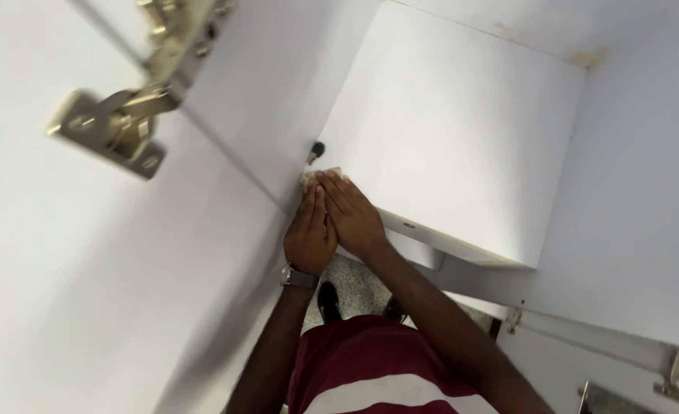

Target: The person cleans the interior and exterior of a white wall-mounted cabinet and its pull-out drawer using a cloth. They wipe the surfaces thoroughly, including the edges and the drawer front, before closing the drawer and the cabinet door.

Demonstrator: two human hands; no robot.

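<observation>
Left hand (309,234): flat, fingers together, pressed beside the right hand at the shelf's left front corner; a watch (299,277) sits on the wrist.
Right hand (352,215): laid just beside the left, touching it, fingers stretched toward 11 o'clock and resting on the cloth.
Grip: neither hand curls round anything — both lie flat and pressed together, holding the cloth down under the fingertips.
Cloth (318,175): a small pale wad, mostly hidden, peeping out past the fingertips at the corner where shelf (454,130) meets the cabinet side wall (247,100).
Peg (316,149): a small dark stud in the wall, just above the cloth at 12 o'clock from it.
Hinge (121,126): brass-coloured, blurred, on the open door (56,268) at 10 o'clock from the hands.
Below: a maroon striped shirt (370,368), speckled floor (355,280) and dark shoes (328,300) at 6 o'clock.
Progress: as a judgement — the wiping is under way at the near-left corner; the shelf looks clean across its middle, while yellowish marks (589,57) at the far corner, 2 o'clock, seem not yet reached.
</observation>
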